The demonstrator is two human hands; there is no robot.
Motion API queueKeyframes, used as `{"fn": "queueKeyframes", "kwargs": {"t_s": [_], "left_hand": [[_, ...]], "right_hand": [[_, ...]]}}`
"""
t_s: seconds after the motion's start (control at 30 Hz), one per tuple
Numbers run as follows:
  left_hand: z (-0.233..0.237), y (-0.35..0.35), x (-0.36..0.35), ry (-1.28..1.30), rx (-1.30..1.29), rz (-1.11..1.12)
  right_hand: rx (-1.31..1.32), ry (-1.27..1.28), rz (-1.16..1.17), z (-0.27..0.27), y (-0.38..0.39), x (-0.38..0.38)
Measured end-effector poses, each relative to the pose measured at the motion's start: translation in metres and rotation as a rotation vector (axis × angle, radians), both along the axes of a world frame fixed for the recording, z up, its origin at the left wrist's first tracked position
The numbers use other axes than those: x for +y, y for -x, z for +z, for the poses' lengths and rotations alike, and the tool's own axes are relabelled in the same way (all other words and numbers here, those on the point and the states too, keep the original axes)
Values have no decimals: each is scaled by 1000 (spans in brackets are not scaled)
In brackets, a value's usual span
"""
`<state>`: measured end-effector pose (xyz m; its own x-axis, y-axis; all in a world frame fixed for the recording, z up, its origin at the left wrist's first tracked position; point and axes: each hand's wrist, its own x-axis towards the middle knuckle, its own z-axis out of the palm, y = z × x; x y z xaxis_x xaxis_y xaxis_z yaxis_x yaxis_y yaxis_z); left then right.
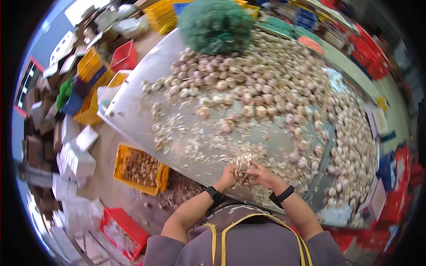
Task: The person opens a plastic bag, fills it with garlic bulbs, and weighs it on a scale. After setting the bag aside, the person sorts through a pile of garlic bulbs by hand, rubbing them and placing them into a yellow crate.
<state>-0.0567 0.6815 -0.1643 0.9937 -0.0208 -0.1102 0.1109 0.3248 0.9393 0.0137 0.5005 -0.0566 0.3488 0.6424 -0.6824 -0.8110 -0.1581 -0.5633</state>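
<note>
Both my hands meet at the near edge of a metal table (133,97). My left hand (227,177) and my right hand (262,174) together grip one garlic bulb (242,165) with loose papery skin hanging off it. Each wrist wears a black band. A big heap of garlic bulbs (248,75) covers the far and right parts of the table. Scraps of garlic skin (186,137) lie scattered on the metal in front of my hands.
A green net sack (215,24) sits at the far end of the heap. Left of the table, a yellow crate (140,168) on the floor holds garlic. A red crate (124,230), white boxes (77,159) and stacked yellow crates (91,75) line the left side.
</note>
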Motion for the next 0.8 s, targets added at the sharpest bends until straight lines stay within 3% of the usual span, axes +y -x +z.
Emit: {"fn": "queueKeyframes", "kwargs": {"t_s": [0.07,0.13,0.2,0.27,0.33,0.4,0.47,0.53,0.6,0.67,0.73,0.8], "left_hand": [[6,4,44,39,-106,49],[6,10,99,-306,-99,255],[-13,31,174,-137,80,292],[36,47,231,168,109,486],[2,81,304,-42,29,615],[39,110,353,546,-29,799],[-30,149,436,-348,-26,799],[-82,187,509,-669,151,947],[-74,193,556,-648,206,899],[-80,196,582,-960,383,1022],[-91,205,615,-1272,825,867],[-89,209,622,-1252,876,819]], "right_hand": [[-9,0,12,9,-9,37],[-56,-52,92,14,-12,75],[-74,-41,126,15,-12,114],[-195,42,198,17,-11,154],[-252,123,201,6,-10,185],[-377,123,279,-8,-14,206],[-433,183,253,-4,-17,220],[-530,137,279,-14,-22,221],[-539,200,167,3,-22,225],[-494,291,139,8,-23,219],[-462,354,82,8,-22,213],[-495,385,-14,-4,-21,201]]}}
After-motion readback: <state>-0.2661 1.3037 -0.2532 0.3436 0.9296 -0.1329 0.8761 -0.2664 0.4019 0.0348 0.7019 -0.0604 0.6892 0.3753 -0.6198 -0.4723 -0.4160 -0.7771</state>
